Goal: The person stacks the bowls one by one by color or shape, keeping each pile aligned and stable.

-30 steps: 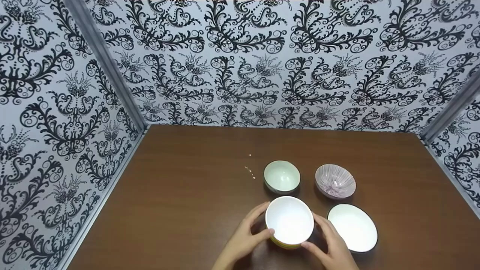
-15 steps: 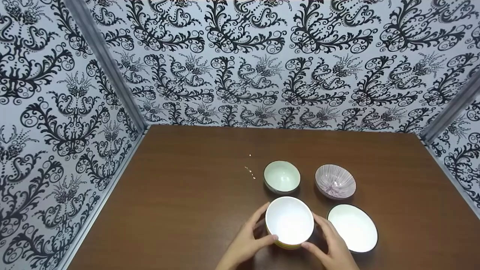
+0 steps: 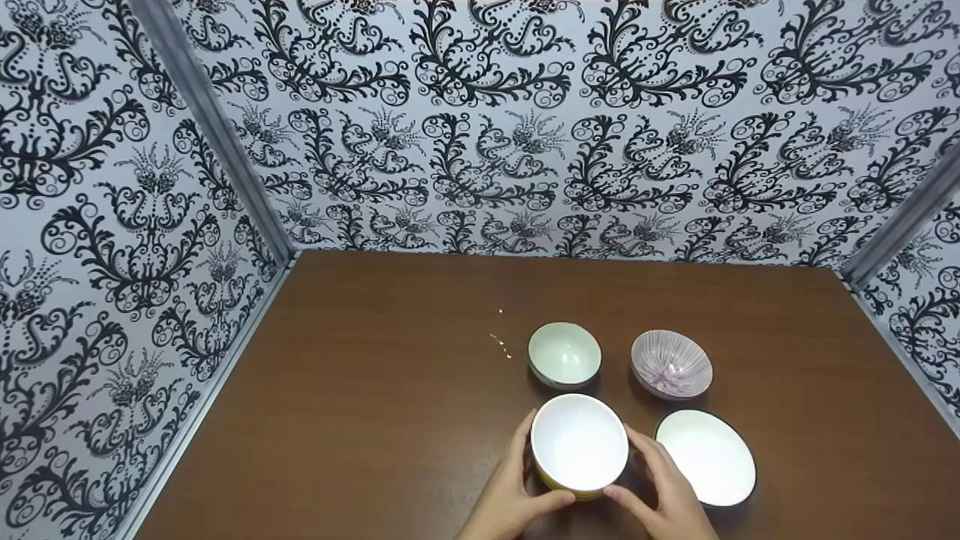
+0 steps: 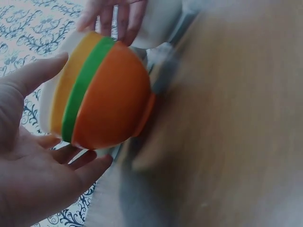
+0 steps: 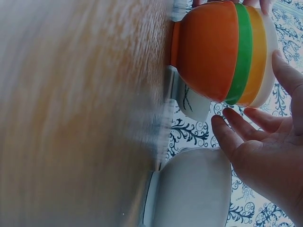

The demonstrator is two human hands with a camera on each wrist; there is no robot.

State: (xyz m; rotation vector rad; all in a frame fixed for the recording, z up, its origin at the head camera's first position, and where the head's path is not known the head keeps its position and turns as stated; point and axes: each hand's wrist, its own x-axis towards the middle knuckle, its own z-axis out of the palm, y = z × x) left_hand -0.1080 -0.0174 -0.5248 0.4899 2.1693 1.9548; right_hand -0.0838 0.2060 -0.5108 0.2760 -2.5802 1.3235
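Nested bowls [image 3: 580, 442], white inside, stand on the table at the lower middle of the head view. From the side, this bowl stack [image 4: 116, 97] has an orange bowl outermost, with green, yellow and white rims stepping out above it. My left hand [image 3: 514, 491] holds the stack's left side, thumb at the front and fingers round the far side. On the right, my right hand [image 3: 661, 487] holds it in the same way, its thumb tip near the other thumb. The right wrist view shows the right thumb [image 5: 286, 73] at the white rim and the fingers below.
Behind the stack sits a pale green bowl [image 3: 564, 354], with a purple striped bowl [image 3: 671, 364] to its right. A white oval dish [image 3: 706, 457] with a dark rim lies just right of my right hand. Patterned walls [image 3: 495, 150] enclose the brown table [image 3: 360, 390].
My left hand has slid round the stack to the right, its thumb moving along the front toward the right thumb. The bowls and my right hand have stayed nearly still.
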